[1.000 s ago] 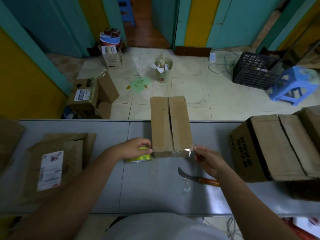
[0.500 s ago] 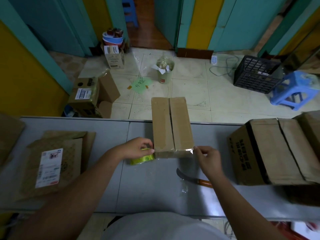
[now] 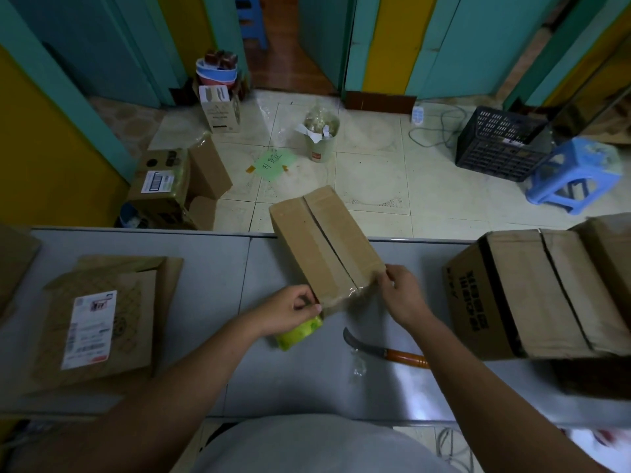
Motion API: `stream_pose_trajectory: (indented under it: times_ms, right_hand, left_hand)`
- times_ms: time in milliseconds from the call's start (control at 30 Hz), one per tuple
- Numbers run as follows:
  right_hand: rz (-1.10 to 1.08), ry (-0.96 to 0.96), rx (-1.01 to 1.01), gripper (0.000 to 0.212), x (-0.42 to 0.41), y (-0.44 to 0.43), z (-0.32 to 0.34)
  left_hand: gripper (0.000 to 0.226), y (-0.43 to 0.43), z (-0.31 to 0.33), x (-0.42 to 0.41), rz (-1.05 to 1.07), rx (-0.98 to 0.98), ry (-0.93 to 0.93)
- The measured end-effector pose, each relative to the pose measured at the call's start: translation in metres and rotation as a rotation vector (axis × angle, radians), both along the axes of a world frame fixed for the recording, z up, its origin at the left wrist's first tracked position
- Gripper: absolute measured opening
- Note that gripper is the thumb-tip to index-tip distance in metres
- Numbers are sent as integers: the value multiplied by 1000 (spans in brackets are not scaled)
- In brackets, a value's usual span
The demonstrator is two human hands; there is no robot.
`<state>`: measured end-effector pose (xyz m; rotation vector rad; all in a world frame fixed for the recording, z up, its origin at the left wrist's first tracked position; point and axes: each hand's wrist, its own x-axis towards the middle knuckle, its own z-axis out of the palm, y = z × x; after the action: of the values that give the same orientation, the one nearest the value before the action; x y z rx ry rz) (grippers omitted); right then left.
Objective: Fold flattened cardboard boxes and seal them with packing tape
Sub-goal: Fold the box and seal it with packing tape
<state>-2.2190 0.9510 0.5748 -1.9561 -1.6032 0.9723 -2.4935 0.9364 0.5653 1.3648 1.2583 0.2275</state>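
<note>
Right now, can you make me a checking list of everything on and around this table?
Surface: grey table, two panels joined.
Job's things: small cardboard box lying skewed, far end past the table edge, clear tape across its near end; yellow-green tape roll.
Clutter: curved knife, flattened cardboard with label, big box.
Grippers: left hand pinches tape at the box corner, over the roll; right hand grips the other corner.
Cables: white cord on the floor.
Surroundings: tiled floor, black crate, blue stool, bin.
</note>
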Motion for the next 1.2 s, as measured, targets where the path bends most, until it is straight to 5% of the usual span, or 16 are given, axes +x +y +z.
stream_pose_trajectory:
  times_ms: [367,700,867,967,1067,1200]
  right_hand:
    - [-72,146,-148,44,-3,6,1]
    - [-160,234,-143,45,-7,1,2]
    - [-233,349,-162,50,1,-17,-8]
    - [-130,172,-145,56,28,-47,-20]
    - [222,-299,-227,62,63,-85,-29]
    - [315,-448,-189,30,72,-115,-41]
  left_hand:
    - [23,-22,-1,-6,131,-103,-148]
    - [38,-26,1,-8,181,142,209]
    - [64,-30,17,-6,94,274,170]
    - [63,-26,15,-6,71,255,136]
    - [67,-27,20,-4,67,253,63]
    - [72,-30,23,-7,59,190,-41]
